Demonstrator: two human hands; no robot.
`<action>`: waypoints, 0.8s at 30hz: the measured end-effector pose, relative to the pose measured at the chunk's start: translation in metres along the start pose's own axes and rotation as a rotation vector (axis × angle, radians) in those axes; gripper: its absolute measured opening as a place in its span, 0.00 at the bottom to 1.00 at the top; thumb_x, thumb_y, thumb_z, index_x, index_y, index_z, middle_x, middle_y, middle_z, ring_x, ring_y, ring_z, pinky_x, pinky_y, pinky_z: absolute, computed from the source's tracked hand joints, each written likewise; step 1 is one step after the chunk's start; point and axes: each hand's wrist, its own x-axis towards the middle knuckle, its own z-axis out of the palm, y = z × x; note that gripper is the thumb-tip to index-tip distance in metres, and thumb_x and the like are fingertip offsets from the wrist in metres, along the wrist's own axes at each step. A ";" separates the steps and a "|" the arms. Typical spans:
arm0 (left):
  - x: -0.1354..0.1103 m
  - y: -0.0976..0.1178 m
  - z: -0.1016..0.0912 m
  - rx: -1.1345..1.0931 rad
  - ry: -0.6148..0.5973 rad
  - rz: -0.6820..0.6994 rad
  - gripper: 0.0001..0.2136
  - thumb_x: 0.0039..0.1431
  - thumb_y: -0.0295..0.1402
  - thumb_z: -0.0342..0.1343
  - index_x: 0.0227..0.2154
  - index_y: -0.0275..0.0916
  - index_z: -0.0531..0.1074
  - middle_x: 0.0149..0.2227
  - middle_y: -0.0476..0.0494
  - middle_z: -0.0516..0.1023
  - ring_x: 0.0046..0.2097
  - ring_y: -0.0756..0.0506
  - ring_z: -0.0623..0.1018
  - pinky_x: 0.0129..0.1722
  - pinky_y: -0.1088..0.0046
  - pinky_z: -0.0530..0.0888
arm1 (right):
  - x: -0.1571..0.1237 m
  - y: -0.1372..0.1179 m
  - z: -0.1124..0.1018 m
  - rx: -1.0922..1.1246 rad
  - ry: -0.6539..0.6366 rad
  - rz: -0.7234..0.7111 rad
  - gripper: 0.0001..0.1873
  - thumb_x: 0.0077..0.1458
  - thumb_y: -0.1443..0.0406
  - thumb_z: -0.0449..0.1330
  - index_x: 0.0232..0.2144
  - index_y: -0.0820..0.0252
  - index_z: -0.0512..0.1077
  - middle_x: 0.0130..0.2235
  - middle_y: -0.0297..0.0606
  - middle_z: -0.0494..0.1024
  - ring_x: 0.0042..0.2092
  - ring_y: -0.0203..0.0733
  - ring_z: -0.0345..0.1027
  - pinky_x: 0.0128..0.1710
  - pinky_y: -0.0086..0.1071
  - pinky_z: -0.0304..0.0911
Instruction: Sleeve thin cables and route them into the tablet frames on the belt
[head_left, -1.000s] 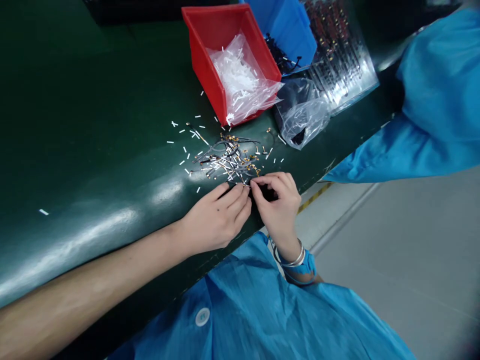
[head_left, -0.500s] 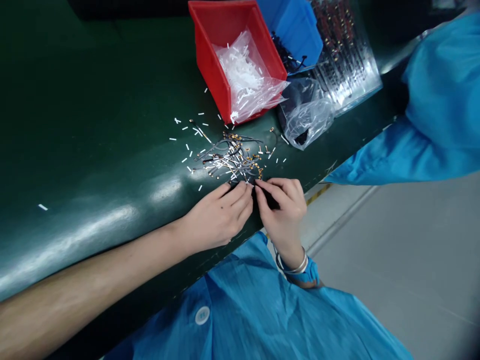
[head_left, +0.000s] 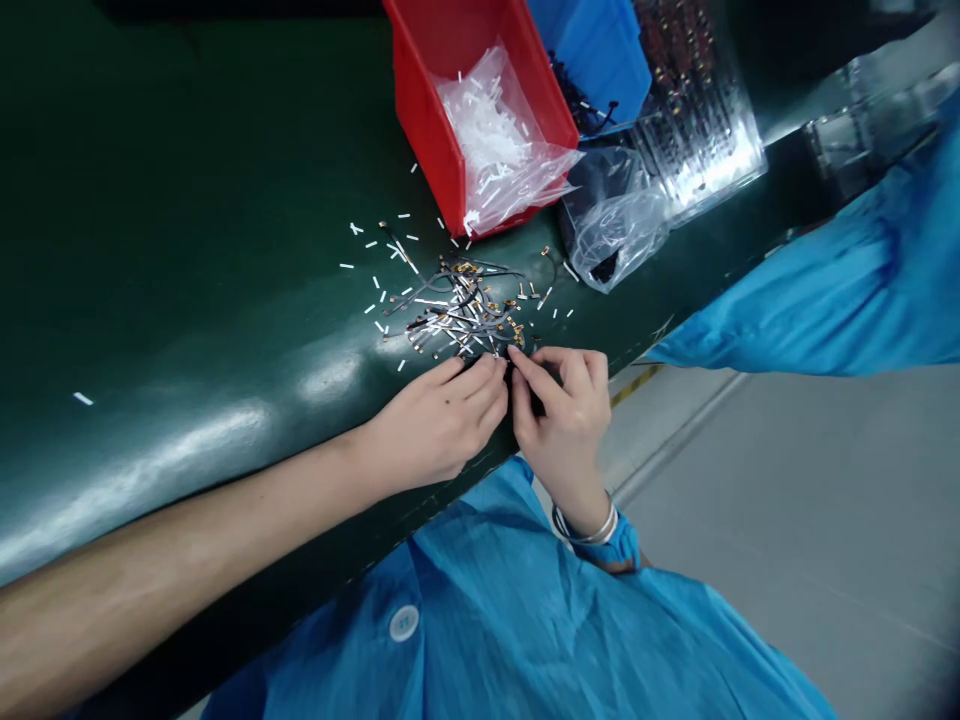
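Note:
At the near side of a pile of short dark cables (head_left: 469, 310) with gold-coloured ends and white strips, my two hands meet fingertip to fingertip. My left hand (head_left: 442, 415), palm down, has its thumb and fingers pinched together at the pile's edge. My right hand (head_left: 566, 415) pinches with thumb and forefinger just beside it, the other fingers curled. Whatever lies between the fingertips is too small and too covered to make out. Loose white strips (head_left: 376, 282) are scattered around the pile on the green table mat (head_left: 187, 250).
Behind the pile stands a red bin (head_left: 427, 150) with a bag of white pieces (head_left: 487, 130). Beside it are a blue bin (head_left: 600, 60) with dark parts, a crumpled clear bag (head_left: 622, 230) and a clear tray (head_left: 705, 150). At right is a co-worker's blue sleeve (head_left: 817, 310).
The view has shifted slightly, so the bins and the pile sit a little higher. Both hands keep their pinch at the same spot. The co-worker's sleeve has moved down and right, uncovering clear items behind.

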 end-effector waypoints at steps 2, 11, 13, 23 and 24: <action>0.000 0.000 0.000 -0.007 -0.009 0.000 0.18 0.59 0.26 0.47 0.49 0.24 0.72 0.51 0.30 0.76 0.54 0.40 0.73 0.52 0.65 0.68 | 0.000 0.003 -0.001 0.058 0.006 0.005 0.13 0.59 0.69 0.55 0.43 0.53 0.76 0.36 0.39 0.74 0.39 0.43 0.63 0.37 0.38 0.64; 0.002 -0.001 -0.001 0.003 0.019 0.006 0.16 0.59 0.26 0.47 0.46 0.24 0.73 0.50 0.31 0.77 0.52 0.39 0.75 0.49 0.65 0.69 | 0.000 0.011 0.001 0.017 -0.010 -0.042 0.14 0.59 0.69 0.54 0.43 0.51 0.77 0.34 0.38 0.72 0.38 0.42 0.62 0.35 0.37 0.62; 0.002 -0.001 -0.001 -0.007 0.020 0.002 0.16 0.59 0.26 0.47 0.46 0.24 0.73 0.50 0.31 0.77 0.52 0.39 0.74 0.49 0.65 0.70 | 0.003 0.012 -0.001 0.037 -0.010 -0.055 0.14 0.59 0.68 0.54 0.42 0.52 0.77 0.35 0.39 0.73 0.38 0.42 0.62 0.34 0.37 0.63; 0.001 -0.004 -0.009 -0.128 0.167 -0.187 0.14 0.60 0.23 0.47 0.44 0.29 0.74 0.52 0.34 0.75 0.54 0.39 0.73 0.46 0.61 0.72 | 0.015 0.010 -0.021 -0.037 -0.180 -0.199 0.08 0.58 0.65 0.57 0.30 0.60 0.75 0.31 0.39 0.77 0.35 0.42 0.64 0.34 0.35 0.63; 0.001 -0.005 -0.010 -0.134 0.178 -0.212 0.14 0.60 0.23 0.47 0.44 0.29 0.74 0.51 0.34 0.76 0.53 0.39 0.74 0.46 0.61 0.72 | 0.017 0.008 -0.020 -0.083 -0.205 -0.220 0.08 0.58 0.65 0.58 0.28 0.60 0.74 0.29 0.39 0.76 0.34 0.43 0.64 0.32 0.35 0.62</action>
